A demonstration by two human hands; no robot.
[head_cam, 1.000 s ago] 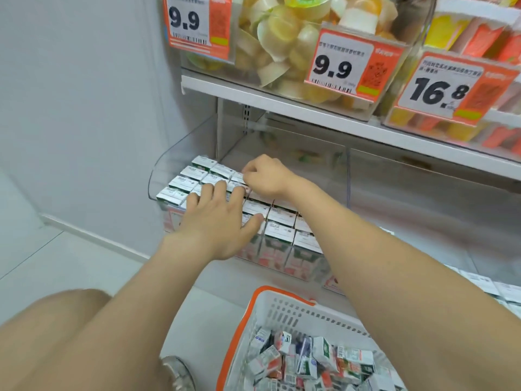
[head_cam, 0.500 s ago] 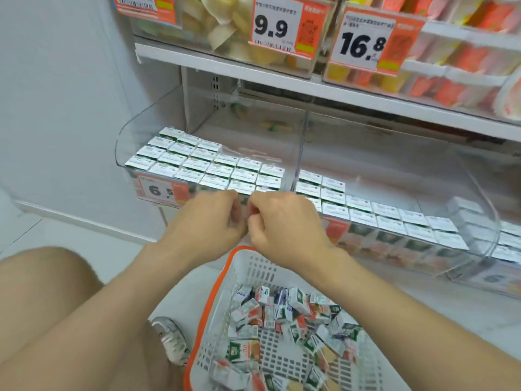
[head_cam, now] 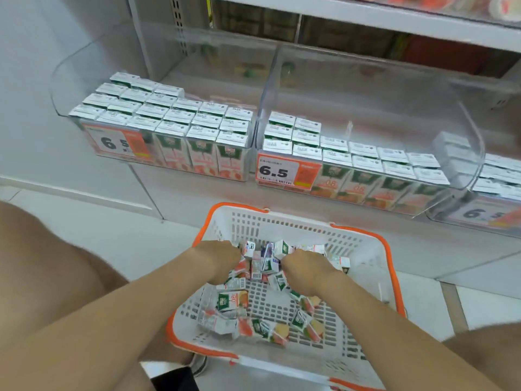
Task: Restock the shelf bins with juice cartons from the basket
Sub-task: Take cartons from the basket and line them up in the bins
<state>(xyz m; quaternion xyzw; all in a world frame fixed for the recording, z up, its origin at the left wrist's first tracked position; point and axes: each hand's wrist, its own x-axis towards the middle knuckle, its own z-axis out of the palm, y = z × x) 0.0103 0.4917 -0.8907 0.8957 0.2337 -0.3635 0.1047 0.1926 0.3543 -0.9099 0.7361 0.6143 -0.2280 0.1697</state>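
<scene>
A white basket [head_cam: 306, 222] with an orange rim stands on the floor below the shelf, with several small juice cartons [head_cam: 232, 299] lying loose in it. Both hands are down in the pile at the basket's far end. My left hand [head_cam: 217, 261] curls its fingers over cartons at the left. My right hand [head_cam: 307, 273] curls over cartons beside it, fingertips hidden. The left clear bin [head_cam: 70, 90] is packed with upright cartons [head_cam: 180, 117]. In the middle bin [head_cam: 466, 131], cartons [head_cam: 363, 156] fill the front rows and the back is bare.
A third bin [head_cam: 496, 190] with cartons shows at the right edge. Orange 6.5 price tags [head_cam: 277, 172] hang on the bin fronts. A shelf board [head_cam: 394, 21] runs overhead. My knees flank the basket, and a shoe [head_cam: 198, 365] is near its front left corner.
Both hands have come down from the left bin's front into the basket. The view has tilted down, so the upper shelf's price tags are out of sight.
</scene>
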